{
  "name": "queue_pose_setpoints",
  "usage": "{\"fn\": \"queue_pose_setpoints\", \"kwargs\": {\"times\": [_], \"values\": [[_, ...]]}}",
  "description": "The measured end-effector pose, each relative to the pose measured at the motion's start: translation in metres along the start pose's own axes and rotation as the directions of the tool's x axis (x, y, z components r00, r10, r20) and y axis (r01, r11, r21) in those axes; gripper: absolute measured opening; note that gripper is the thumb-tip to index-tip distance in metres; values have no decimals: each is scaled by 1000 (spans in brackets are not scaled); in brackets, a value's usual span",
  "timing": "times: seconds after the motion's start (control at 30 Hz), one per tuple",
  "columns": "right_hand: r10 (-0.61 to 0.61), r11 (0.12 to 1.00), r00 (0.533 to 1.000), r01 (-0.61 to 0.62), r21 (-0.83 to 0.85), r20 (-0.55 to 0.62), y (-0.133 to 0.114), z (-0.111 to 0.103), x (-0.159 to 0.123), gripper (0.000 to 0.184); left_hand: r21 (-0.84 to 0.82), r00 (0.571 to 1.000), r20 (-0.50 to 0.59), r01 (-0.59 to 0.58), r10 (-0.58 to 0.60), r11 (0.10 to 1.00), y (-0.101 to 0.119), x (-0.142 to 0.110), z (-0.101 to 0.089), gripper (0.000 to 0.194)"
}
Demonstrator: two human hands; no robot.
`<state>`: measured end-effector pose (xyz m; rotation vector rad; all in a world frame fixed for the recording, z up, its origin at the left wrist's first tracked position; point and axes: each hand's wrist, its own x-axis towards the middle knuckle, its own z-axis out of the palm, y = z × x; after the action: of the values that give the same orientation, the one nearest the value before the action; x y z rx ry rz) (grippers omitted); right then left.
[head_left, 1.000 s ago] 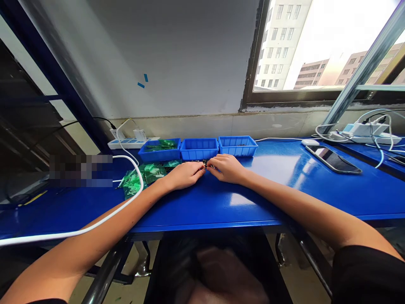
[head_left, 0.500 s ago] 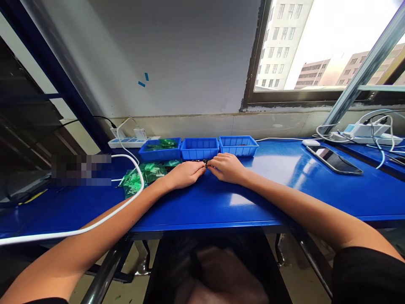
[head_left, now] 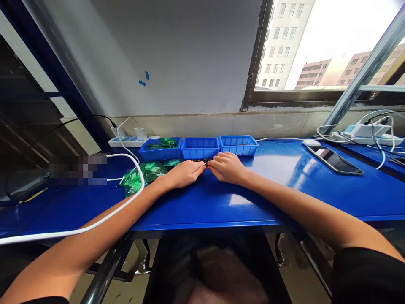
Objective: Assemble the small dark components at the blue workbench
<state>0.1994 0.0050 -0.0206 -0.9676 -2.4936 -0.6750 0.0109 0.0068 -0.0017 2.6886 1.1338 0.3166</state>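
Observation:
My left hand (head_left: 187, 173) and my right hand (head_left: 227, 167) meet fingertip to fingertip over the blue table, in front of the middle bin. Both are closed in a pinch. Whatever sits between the fingertips is too small to name. Just behind the fingers lies a pile of small dark and brassy parts (head_left: 205, 161), partly hidden by the hands. Beyond it stand a blue bin (head_left: 200, 147) and, to its right, another blue bin (head_left: 238, 145) with a few small dark bits in it. Green plastic bags (head_left: 134, 180) lie beside my left forearm.
A left blue bin (head_left: 160, 153) holds green pieces. A white cable (head_left: 104, 217) arches across my left forearm. Power strips stand at the back left (head_left: 126, 141) and right (head_left: 363, 137). A phone (head_left: 334, 160) lies on the right of the table (head_left: 215, 211).
Almost nothing differs. Both hands keep the same pinch at the same spot, and the view has shifted very slightly.

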Motion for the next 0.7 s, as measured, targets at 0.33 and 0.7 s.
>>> {"fn": "queue_pose_setpoints", "kwargs": {"times": [0.33, 0.7], "values": [[-39, 999, 999, 39, -23, 26, 0, 0, 0, 30, 18, 1000, 6, -1, 1, 1000, 0, 0, 0, 29], [-31, 999, 998, 32, -24, 55, 0, -1, 1, 30, 52, 1000, -4, 19, -18, 998, 0, 2, 1, 30]]}}
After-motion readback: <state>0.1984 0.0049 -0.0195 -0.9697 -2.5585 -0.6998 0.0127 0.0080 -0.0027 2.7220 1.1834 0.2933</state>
